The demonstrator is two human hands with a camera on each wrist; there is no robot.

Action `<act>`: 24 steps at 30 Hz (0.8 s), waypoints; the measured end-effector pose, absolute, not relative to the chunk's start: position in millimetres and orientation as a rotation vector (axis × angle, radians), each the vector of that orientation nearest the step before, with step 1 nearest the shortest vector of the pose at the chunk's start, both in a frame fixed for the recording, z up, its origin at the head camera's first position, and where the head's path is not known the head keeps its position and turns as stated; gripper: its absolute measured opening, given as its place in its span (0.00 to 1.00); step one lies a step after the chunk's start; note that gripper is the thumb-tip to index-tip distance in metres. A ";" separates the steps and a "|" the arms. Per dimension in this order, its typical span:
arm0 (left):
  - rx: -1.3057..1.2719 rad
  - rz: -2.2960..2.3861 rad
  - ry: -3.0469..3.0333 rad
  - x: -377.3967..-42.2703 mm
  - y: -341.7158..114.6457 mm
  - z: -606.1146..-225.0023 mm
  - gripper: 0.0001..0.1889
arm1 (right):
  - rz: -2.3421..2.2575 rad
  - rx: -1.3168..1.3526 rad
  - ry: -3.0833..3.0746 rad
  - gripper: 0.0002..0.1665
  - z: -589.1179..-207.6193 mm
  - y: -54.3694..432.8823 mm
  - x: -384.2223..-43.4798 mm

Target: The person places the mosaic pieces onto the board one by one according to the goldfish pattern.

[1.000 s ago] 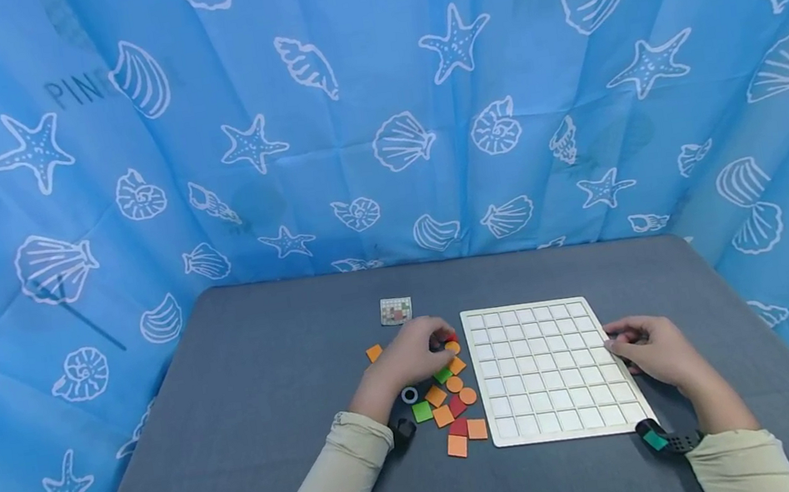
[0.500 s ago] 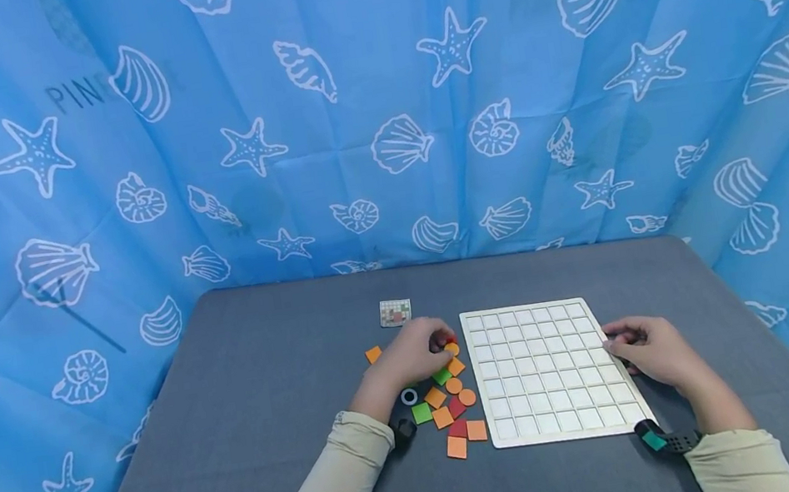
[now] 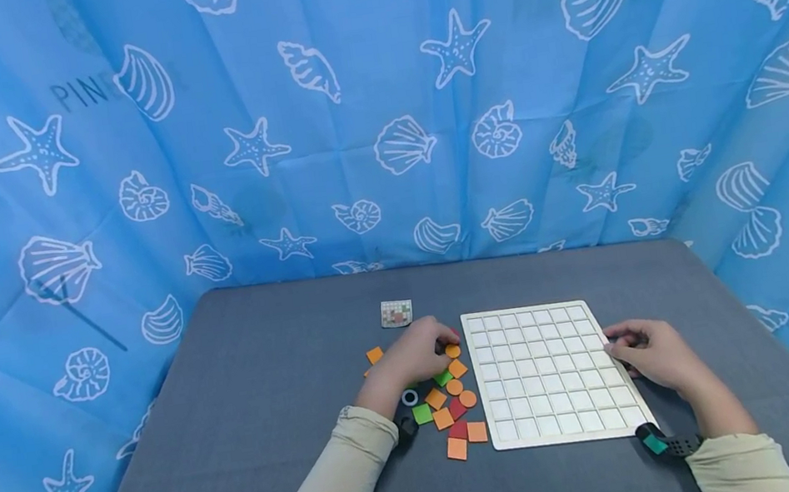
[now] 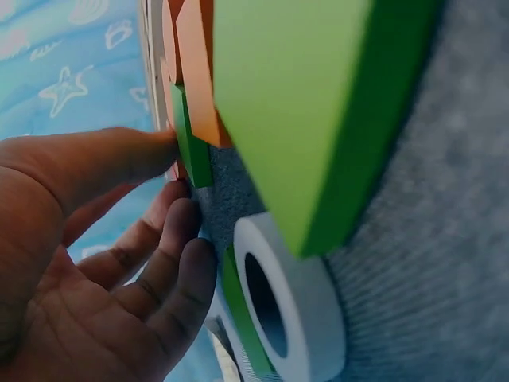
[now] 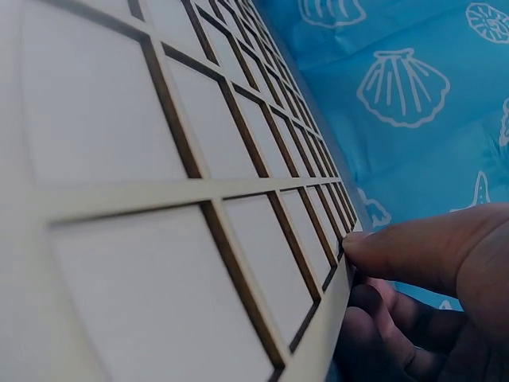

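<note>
My left hand (image 3: 420,350) reaches over a loose pile of small coloured pieces, its fingertips right at a red piece (image 3: 455,332) by the board's upper left corner. In the left wrist view its thumb and bent fingers come close to green and orange tiles; I cannot tell whether they pinch the red piece. Just below the hand lie an orange disc (image 3: 452,351), an orange square (image 3: 457,368) and a green tile (image 3: 443,378). My right hand (image 3: 651,349) grips the right edge of a white gridded board (image 3: 478,385), thumb on the rim (image 5: 342,290) and fingers curled beside it.
A small printed card (image 3: 396,313) with a coloured grid lies behind the left hand. More orange, red and green tiles (image 3: 443,418) and a grey ring (image 3: 410,398) lie between the left wrist and the board. A blue shell-patterned curtain (image 3: 346,118) hangs behind the grey table (image 3: 265,348).
The left hand's fingertips shift slightly to the right and away, and the red piece now shows nearer the board's corner. The right hand and board keep their places.
</note>
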State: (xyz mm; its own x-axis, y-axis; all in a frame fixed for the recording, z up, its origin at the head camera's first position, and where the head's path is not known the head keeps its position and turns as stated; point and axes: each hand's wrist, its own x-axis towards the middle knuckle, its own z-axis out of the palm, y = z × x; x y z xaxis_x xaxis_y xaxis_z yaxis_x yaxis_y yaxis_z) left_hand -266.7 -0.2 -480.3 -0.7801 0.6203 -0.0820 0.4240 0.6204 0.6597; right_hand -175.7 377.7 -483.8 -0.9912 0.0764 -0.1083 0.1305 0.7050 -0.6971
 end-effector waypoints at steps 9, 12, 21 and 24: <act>0.884 0.861 2.593 -267.2 4.5 -481.9 0.15 | -1.163 0.176 2.854 0.23 -488.2 379.3 -175.4; 0.885 0.846 2.611 -268.4 5.9 -483.2 0.14 | -1.162 0.176 2.858 0.23 -488.5 379.2 -175.6; 0.850 0.818 2.643 -267.3 7.1 -482.5 0.12 | -1.162 0.192 2.857 0.23 -489.1 379.4 -177.1; 0.845 0.838 2.650 -265.7 7.9 -480.7 0.11 | -1.162 0.186 2.858 0.23 -489.5 379.7 -177.2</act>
State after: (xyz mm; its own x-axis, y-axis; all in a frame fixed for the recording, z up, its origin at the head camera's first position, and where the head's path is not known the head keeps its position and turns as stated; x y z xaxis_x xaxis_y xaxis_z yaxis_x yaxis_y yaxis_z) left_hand -265.7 7.9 -480.7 -0.8054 0.5908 -0.0480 0.4557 0.6690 0.5872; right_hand -177.2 379.7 -489.5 -0.9915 0.0923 -0.0919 0.1302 0.7101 -0.6919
